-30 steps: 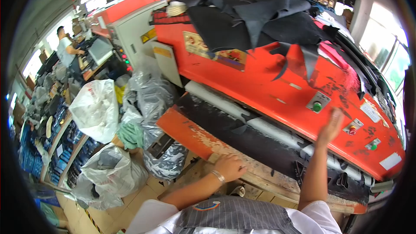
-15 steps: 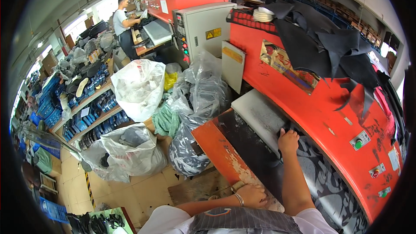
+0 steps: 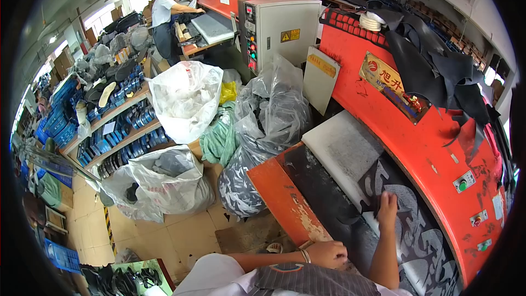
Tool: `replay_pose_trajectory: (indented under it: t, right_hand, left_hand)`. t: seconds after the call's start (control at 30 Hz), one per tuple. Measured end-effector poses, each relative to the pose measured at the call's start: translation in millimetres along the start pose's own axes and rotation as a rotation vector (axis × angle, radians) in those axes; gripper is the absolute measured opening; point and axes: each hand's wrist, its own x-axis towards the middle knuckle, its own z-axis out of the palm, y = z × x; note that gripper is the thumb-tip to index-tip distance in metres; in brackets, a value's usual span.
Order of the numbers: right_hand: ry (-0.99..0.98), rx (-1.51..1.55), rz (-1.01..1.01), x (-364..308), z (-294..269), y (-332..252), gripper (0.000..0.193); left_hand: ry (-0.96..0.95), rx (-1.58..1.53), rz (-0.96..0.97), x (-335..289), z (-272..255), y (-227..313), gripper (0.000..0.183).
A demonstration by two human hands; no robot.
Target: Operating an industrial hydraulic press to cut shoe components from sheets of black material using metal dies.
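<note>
My right hand (image 3: 387, 205) reaches forward onto a dark sheet with a grey pattern (image 3: 422, 241) that lies on the bed of a red cutting press (image 3: 433, 142). Its fingers are curled on the sheet's near edge. A white cutting board (image 3: 342, 145) lies just left of the hand on the same bed. My left hand (image 3: 329, 253), with a bracelet at the wrist, rests flat on the worn orange front rim (image 3: 279, 197) of the bed and holds nothing. Dark material offcuts (image 3: 438, 63) are draped over the top of the press.
Clear and white plastic bags (image 3: 186, 98) stuffed with scraps crowd the floor left of the press. A grey control cabinet (image 3: 279, 27) stands behind them. Shelves of blue soles (image 3: 118, 131) run along the left. Another person (image 3: 164, 13) works at a second red press far back.
My view has swung left and down. My right hand has come back from the red press front to the sheet on the bed. My left hand stays on the orange rim.
</note>
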Motion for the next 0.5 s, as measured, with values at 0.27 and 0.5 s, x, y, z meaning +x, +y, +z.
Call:
replay_pose_trajectory:
  t: [0.27,0.5]
  right_hand:
    - [-0.520,0.244,0.219,-119,-46,-74,0.035]
    - [-0.609,0.181,-0.028,-143,-109,-57,0.043]
  left_hand:
    - [0.436,-0.231,-0.208,-12,-3,31,0.051]
    - [0.423,0.260,-0.074,-19,69,62,0.040]
